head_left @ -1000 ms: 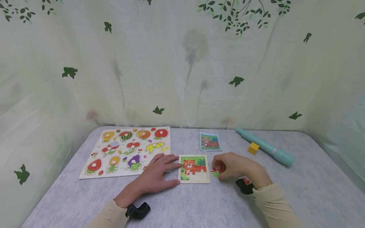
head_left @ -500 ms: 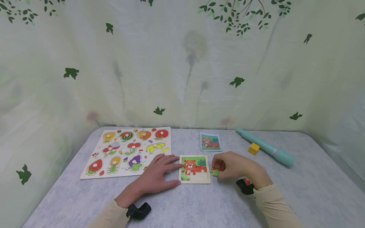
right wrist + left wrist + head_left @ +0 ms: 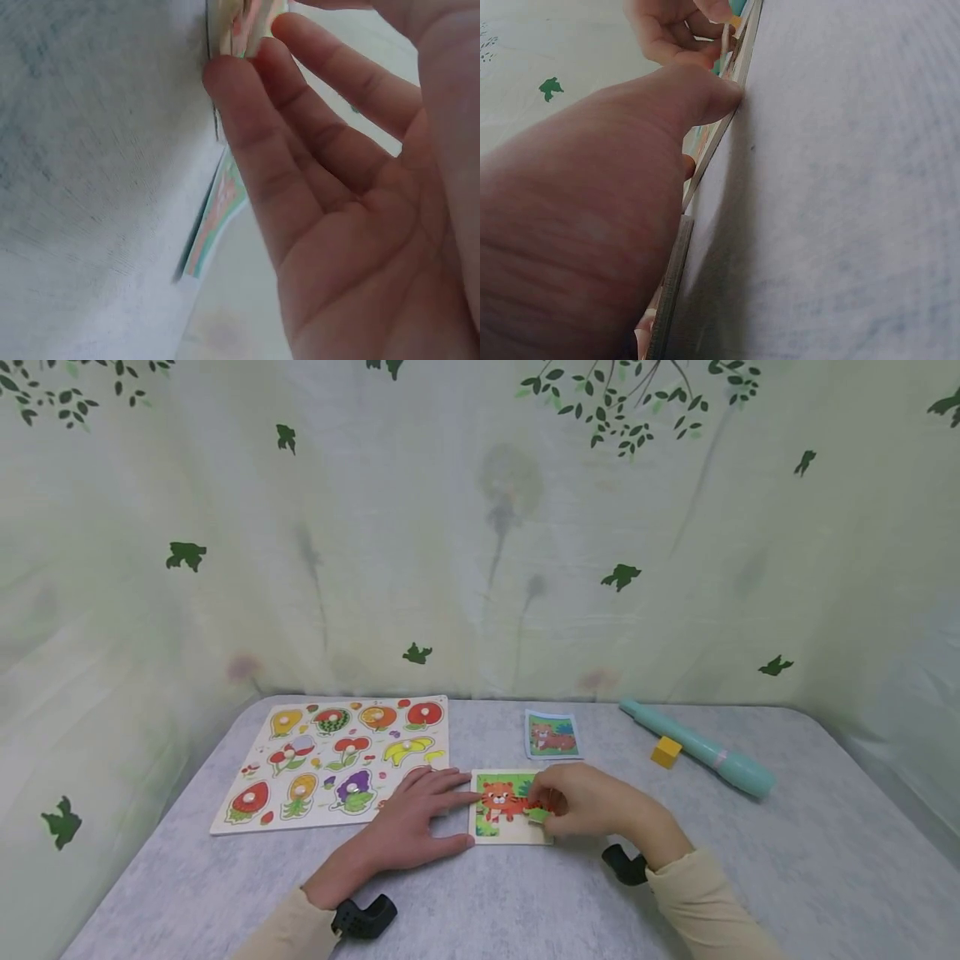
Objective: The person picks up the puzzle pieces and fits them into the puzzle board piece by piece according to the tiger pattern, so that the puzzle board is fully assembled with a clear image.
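Note:
A square tiger jigsaw board [image 3: 512, 836] lies on the table, its lower strip bare wood. My left hand [image 3: 408, 818] spreads its straight fingers at the board's left edge; in the left wrist view its thumb [image 3: 720, 97] rests against the edge. My right hand [image 3: 600, 802] pinches a green-and-red puzzle piece [image 3: 537, 816] between thumb and fingers, over the board's lower right part. In the left wrist view that piece [image 3: 725, 41] stands tilted above the board. The right wrist view shows the right palm [image 3: 360, 262] with loosely bent fingers; the piece is mostly hidden there.
Left of the board lies a large fruit peg puzzle [image 3: 318, 777], partly under the left hand. Behind the board is a small tiger picture card [image 3: 552, 737]. At the back right are a yellow cube [image 3: 666, 752] and a long teal tapered tube [image 3: 708, 752].
My right hand has moved left with the puzzle piece, from beside the board to over its lower right part. The left hand stays where it was.

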Demonstrator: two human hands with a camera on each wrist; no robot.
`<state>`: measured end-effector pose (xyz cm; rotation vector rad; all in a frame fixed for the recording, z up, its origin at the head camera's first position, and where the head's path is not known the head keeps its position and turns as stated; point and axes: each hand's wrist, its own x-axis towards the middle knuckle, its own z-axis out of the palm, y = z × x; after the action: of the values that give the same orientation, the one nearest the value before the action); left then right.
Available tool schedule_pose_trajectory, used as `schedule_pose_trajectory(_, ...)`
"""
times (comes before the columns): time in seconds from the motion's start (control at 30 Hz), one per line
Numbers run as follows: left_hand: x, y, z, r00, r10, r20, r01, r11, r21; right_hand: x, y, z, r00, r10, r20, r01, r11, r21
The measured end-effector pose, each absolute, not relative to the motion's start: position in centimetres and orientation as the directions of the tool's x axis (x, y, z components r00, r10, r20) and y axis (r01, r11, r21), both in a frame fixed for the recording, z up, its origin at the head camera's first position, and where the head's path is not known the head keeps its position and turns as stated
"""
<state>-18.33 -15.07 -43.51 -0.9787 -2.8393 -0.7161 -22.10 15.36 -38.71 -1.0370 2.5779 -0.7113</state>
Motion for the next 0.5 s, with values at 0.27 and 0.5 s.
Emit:
schedule_pose_trajectory(0.27,-18.5,-15.0,-43.7,-0.783,0.581,0.222,0.618,0.685,0.387,-21.7,14.8,-38.3,-0.700,-0.714,-0.025,-0.594,0.601,-0.534)
schedule_pose_trajectory(0.5,-18.5,-15.0,-43.7,-0.791,0.574,0.212,0.607,0.692,0.389,-21.3,13.9,-38.5,-0.673,-0.739,-0.027,-0.618,0.582,-0.529)
